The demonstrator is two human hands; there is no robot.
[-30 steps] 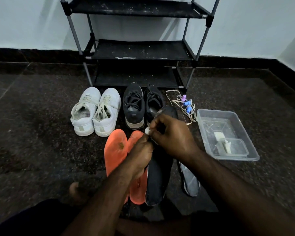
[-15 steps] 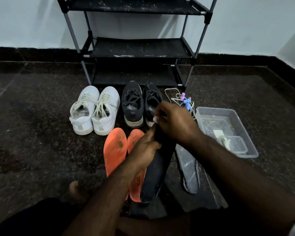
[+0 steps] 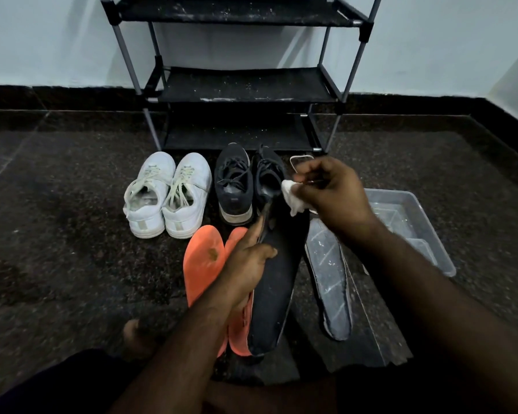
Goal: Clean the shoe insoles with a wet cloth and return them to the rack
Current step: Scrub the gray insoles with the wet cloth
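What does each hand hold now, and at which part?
Left hand grips the black insole at its left edge, about midway. Right hand pinches the white cloth by its upper part.

Two bare forearms, left hand (image 3: 245, 264) and right hand (image 3: 329, 192) ungloved, no sleeves, dark garment at the lap.

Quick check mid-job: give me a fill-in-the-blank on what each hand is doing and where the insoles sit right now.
1. The right hand grips a small white ____.
2. The left hand holds the ____-coloured insole off the floor.
3. Two ____ insoles lie on the floor, partly behind the left hand.
4. The clear plastic tub sits on the floor to the ____ of the black shoes.

Missing words: cloth; black; orange; right
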